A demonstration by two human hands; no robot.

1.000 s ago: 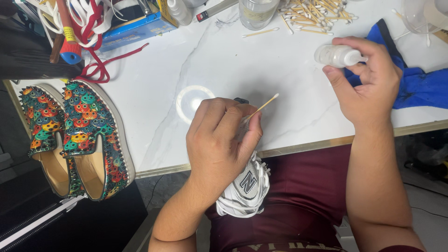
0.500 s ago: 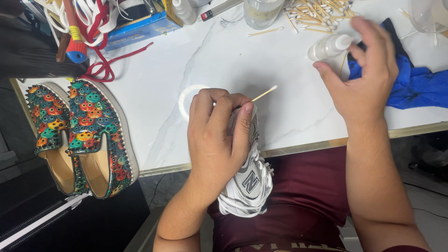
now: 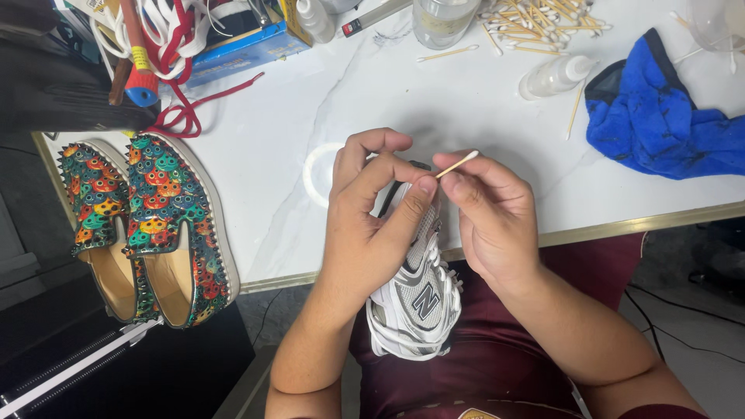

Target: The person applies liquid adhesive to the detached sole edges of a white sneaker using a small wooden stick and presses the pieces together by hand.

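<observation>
White sneaker (image 3: 411, 302): light, soft mesh; gripped by left hand (image 3: 365, 225). Cotton swab (image 3: 456, 164): flimsy; pinched by right hand (image 3: 493, 217).

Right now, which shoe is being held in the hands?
The white and grey sneaker on the lap, gripped by the left hand. The two multicoloured studded slip-ons sit untouched at the table's left.

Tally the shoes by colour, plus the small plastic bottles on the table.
White and grey sneaker, in the left hand: 1
Multicoloured studded slip-ons, at the table's left edge: 2
Small plastic bottles: 2
Total: 5

The right hand holds a cotton swab at the sneaker.
</observation>
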